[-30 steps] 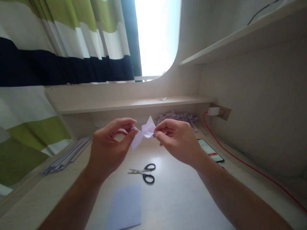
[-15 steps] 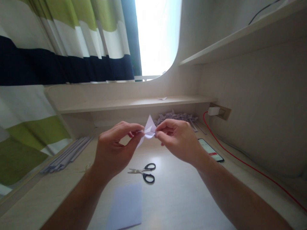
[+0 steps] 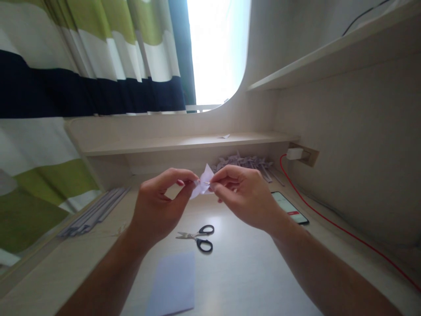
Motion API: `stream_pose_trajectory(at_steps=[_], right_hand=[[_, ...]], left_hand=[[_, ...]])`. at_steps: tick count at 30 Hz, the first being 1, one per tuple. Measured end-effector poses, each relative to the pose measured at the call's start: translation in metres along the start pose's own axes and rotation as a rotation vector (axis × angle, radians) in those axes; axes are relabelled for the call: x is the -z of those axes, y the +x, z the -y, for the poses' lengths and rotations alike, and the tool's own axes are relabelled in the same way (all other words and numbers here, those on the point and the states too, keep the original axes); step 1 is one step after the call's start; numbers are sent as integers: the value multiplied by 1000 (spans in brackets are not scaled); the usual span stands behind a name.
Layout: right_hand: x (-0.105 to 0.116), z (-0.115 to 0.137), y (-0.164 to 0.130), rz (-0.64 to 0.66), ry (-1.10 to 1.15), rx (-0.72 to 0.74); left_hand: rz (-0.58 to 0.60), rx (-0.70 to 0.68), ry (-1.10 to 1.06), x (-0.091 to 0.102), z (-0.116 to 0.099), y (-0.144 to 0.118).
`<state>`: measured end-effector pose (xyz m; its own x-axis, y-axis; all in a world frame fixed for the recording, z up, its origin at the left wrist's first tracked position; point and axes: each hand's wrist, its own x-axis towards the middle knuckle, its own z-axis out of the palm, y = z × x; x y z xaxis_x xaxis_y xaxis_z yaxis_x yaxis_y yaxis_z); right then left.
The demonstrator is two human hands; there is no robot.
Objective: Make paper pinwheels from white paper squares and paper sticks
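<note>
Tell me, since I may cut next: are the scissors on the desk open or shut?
Shut, or nearly: the scissors lie flat on the desk, blades together in one point, black handle loops close side by side.

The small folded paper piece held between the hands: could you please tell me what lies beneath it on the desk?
Beneath the folded paper piece, pinched by the left hand and right hand, lie black-handled scissors and a lavender sheet on the desk. The desk under the hands themselves is hidden.

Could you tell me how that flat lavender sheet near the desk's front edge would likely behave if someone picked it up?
The lavender sheet looks like thin paper, so probably very light and floppy. Lying flush on the smooth desk, it may slide before lifting.
</note>
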<state>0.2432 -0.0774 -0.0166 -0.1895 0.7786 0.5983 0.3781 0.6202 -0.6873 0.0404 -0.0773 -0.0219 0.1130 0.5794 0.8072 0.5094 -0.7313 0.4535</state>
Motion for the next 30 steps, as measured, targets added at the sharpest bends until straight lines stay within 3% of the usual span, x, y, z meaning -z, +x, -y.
stream_pose_trajectory(at_steps=[7, 19, 27, 30], right_hand=[[-2, -1, -1, -33, -2, 34], [-2, -2, 0, -65, -22, -4], [0, 0, -1, -47, -29, 23], [0, 1, -1, -53, -42, 13]], left_hand=[[16, -26, -45, -1, 0, -1], [136, -436, 23, -1, -3, 3], [48, -351, 155, 0, 4, 5], [46, -388, 132, 1, 3, 5]])
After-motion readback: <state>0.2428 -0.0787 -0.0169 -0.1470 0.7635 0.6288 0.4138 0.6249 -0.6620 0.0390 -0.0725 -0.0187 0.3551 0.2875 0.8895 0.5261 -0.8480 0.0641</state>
